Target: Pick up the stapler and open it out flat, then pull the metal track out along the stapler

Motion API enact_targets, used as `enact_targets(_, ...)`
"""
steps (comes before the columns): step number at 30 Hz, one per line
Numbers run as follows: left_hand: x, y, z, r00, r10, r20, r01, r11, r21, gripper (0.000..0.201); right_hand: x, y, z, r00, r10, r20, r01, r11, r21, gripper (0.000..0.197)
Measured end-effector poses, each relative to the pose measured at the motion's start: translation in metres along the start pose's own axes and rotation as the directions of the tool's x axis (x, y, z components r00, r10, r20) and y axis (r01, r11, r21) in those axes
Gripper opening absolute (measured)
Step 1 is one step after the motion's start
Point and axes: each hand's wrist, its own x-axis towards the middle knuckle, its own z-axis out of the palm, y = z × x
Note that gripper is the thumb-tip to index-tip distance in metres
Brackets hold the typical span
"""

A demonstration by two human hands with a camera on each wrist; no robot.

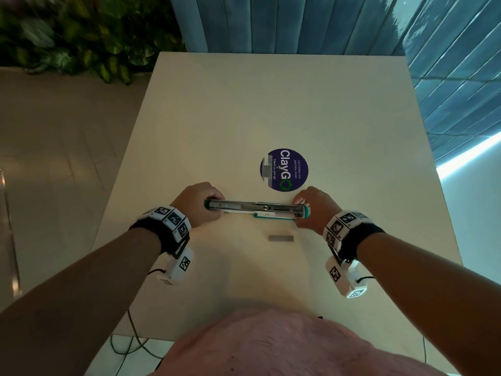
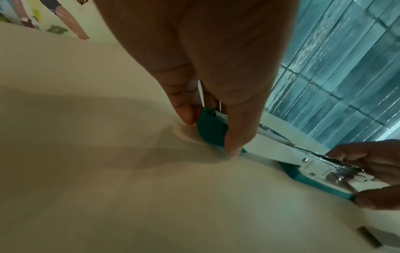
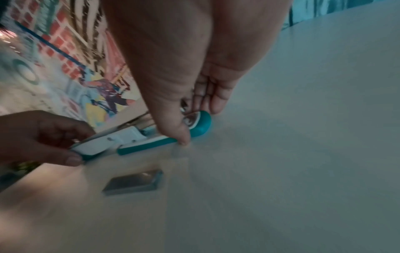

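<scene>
A teal and white stapler (image 1: 256, 208) lies opened out flat on the cream table (image 1: 244, 104), its metal staple channel facing up. My left hand (image 1: 214, 203) pinches its left end between thumb and fingers, and the left wrist view shows that teal end (image 2: 213, 130) held against the tabletop. The stapler's right end is gripped by my right hand (image 1: 299, 208), whose thumb (image 3: 184, 137) sits on the near edge with the fingers behind the rounded teal tip (image 3: 203, 125). A grey strip of staples (image 1: 281, 238) (image 3: 134, 182) lies loose just in front of the stapler.
A round blue ClayGo sticker (image 1: 284, 169) sits on the table just beyond the stapler. Blue padded seating (image 1: 298, 23) backs the far edge, with plants (image 1: 81, 36) at the far left. Tiled wall runs along the right. Cables hang below the near table edge.
</scene>
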Motion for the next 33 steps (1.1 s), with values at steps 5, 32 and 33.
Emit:
enact_targets(5,-0.002,-0.006,0.003,1.0,-0.004,-0.026,0.003,1.0,-0.023,0.033,-0.023,-0.022,0.004,0.968,-0.222,-0.121,0.213,0.974,-0.082,0.049)
enact_targets(32,-0.002,-0.011,0.003,0.999,-0.013,-0.038,0.012,0.999,-0.03,0.031,-0.011,-0.035,-0.007,0.965,-0.262,-0.002,0.256,0.945,-0.202,0.015)
enact_targets(33,-0.003,-0.011,0.003,0.999,-0.01,-0.035,0.009,1.0,-0.03,0.03,-0.011,-0.035,-0.006,0.968,-0.251,0.003,0.247,0.948,-0.2,0.015)
